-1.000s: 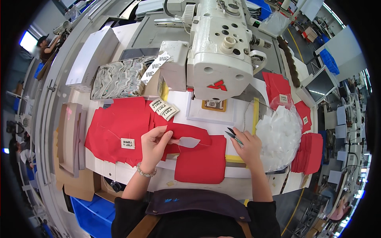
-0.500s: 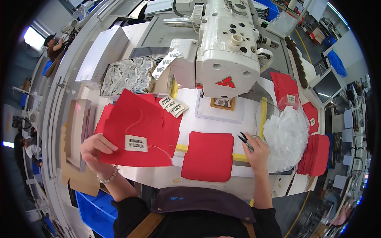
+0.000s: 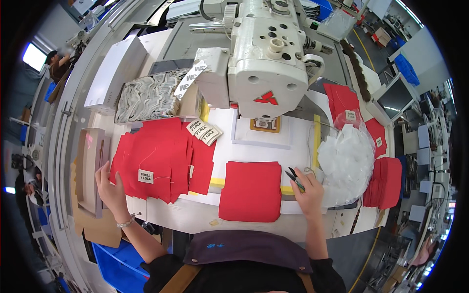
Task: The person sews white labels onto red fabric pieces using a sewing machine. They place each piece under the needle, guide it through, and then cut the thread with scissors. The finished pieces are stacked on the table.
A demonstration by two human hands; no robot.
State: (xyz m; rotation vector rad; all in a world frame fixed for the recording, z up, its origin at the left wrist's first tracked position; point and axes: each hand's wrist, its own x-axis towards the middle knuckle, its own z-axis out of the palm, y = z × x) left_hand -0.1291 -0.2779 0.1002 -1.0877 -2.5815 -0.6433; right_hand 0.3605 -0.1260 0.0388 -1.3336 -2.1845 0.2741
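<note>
- From where I stand, the left hand (image 3: 111, 188) has its fingers spread and nothing in its grasp, right by the left edge of the loose red pile (image 3: 156, 141); I can't tell if a fingertip touches it.
- The right hand (image 3: 309, 193) is curled around small snips (image 3: 295, 178), dark blades angled up and to the left.
- That pile lies on the tabletop (image 3: 176, 212), left of the squared red stack (image 3: 250, 193); its pieces are fanned unevenly, and one on top carries a pale label (image 3: 145, 176) with loose threads trailing.
- I'd judge each piece light, thin and floppy, not fragile, but quick to crease and drag its neighbours along.
- Best hold, to my eye: pinch one layer at an outer corner, away from the threads.
- The squared stack looks firmer; I'd cup it from opposite edges so the layers don't slide.
</note>
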